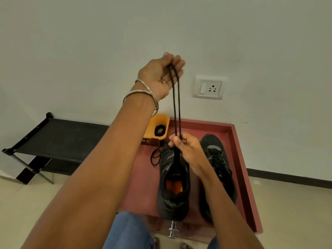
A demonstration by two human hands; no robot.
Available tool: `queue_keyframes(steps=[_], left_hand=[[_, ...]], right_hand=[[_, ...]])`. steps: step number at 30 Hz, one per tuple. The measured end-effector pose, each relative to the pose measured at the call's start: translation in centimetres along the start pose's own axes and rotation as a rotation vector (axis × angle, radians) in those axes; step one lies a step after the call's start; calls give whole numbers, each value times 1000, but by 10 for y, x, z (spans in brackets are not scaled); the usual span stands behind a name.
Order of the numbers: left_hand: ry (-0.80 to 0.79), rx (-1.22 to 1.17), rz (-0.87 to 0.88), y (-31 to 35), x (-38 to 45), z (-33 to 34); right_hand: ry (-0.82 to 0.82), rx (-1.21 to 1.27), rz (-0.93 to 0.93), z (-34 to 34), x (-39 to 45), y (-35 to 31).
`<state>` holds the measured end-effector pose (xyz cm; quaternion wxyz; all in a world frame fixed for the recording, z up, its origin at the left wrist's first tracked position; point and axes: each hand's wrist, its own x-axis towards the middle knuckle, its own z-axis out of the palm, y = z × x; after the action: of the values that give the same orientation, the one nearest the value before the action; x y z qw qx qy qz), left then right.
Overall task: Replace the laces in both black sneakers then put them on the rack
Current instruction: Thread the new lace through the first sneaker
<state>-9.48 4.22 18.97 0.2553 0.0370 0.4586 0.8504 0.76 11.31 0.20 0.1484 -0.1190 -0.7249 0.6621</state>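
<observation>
Two black sneakers lie on a dark red tray (239, 150) on the floor. The left sneaker (173, 191) shows an orange insole. The right sneaker (218, 159) is laced. My left hand (159, 76) is raised high and grips two strands of a black lace (176, 108) pulled taut upward from the left sneaker. Just above that sneaker's tongue, my right hand (186, 150) pinches the same strands. A loose loop of lace (156, 157) lies on the tray left of the shoe.
A yellow tub (166, 121) holding a coiled black lace sits on a small brown box (150, 141) at the tray's far left corner. A low black rack (53, 139) stands at the left by the wall. A wall socket (209, 88) is behind.
</observation>
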Motion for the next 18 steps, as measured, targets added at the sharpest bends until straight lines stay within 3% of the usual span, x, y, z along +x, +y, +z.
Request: queue_keyframes(steps=[3, 5, 10, 13, 16, 18], left_hand=[[167, -33, 70, 3, 15, -43], [331, 76, 75, -6, 21, -76], [743, 213, -56, -60, 18, -148], [773, 262, -216, -109, 9, -176], [650, 330, -369, -146, -1, -182], [581, 504, -293, -159, 1, -181]], right_hand=[[-3, -48, 57, -18, 2, 12], [10, -51, 70, -27, 4, 15], [99, -33, 111, -29, 12, 21], [123, -40, 113, -26, 14, 22], [122, -49, 99, -23, 18, 22], [121, -77, 82, -23, 21, 23]])
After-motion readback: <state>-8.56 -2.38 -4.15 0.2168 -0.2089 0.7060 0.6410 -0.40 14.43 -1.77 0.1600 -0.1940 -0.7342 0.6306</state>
